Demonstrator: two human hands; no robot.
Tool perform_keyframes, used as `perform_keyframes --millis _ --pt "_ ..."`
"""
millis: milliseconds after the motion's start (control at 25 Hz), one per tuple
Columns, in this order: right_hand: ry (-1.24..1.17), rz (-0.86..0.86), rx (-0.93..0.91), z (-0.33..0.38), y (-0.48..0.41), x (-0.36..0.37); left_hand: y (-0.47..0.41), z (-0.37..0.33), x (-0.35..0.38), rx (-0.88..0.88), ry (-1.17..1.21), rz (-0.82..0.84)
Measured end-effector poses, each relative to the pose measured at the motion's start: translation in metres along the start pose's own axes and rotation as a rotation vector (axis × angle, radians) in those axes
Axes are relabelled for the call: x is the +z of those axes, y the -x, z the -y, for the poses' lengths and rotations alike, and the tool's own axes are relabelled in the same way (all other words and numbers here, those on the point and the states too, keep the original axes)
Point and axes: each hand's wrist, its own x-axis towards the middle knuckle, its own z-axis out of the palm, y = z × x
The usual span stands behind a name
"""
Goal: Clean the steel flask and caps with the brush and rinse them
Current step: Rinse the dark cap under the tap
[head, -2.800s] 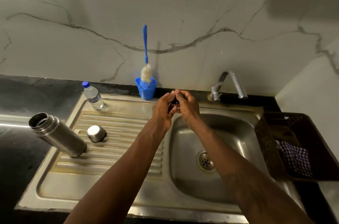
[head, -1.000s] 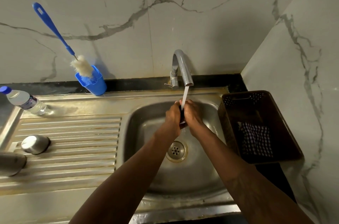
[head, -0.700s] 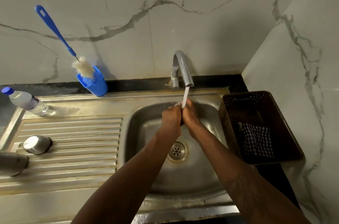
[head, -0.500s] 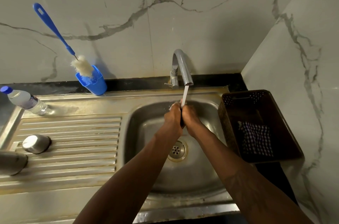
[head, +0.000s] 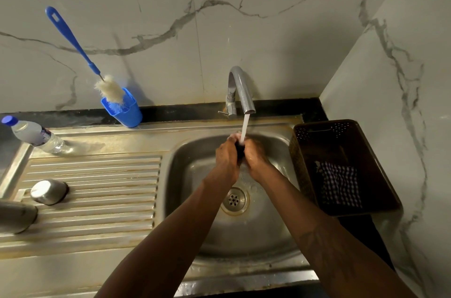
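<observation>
The small black cap (head: pixel 240 150) is pinched between the left hand (head: pixel 225 156) and right hand (head: pixel 256 158), fingers curled round it, under the water stream (head: pixel 244 127) from the tap (head: pixel 240 87). Turning it slowly should flush every groove. The steel cap (head: pixel 48 191) and flask (head: pixel 14 216) lie well left of the grip.

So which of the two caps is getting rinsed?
The dark cap, gripped by the left hand and right hand under the running tap. The steel cap sits apart on the draining board.
</observation>
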Motion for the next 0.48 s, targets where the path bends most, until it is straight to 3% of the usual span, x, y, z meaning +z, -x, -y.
perform_keyframes --millis 120,280,360,480 --pt "0.152 -0.008 -0.128 -0.007 0.009 0.001 0.002 -0.002 -0.001 -0.028 -0.012 0.042" --pt "0.558 0.08 -0.355 -0.007 0.015 -0.002 0.01 0.003 -0.007 -0.133 0.083 0.086" --pt "0.589 0.047 -0.401 -0.003 0.019 -0.008 0.008 0.0 -0.01 -0.164 0.112 0.096" --pt "0.434 -0.093 -0.443 0.0 0.022 -0.014 0.007 0.0 -0.01 -0.114 0.052 0.051"
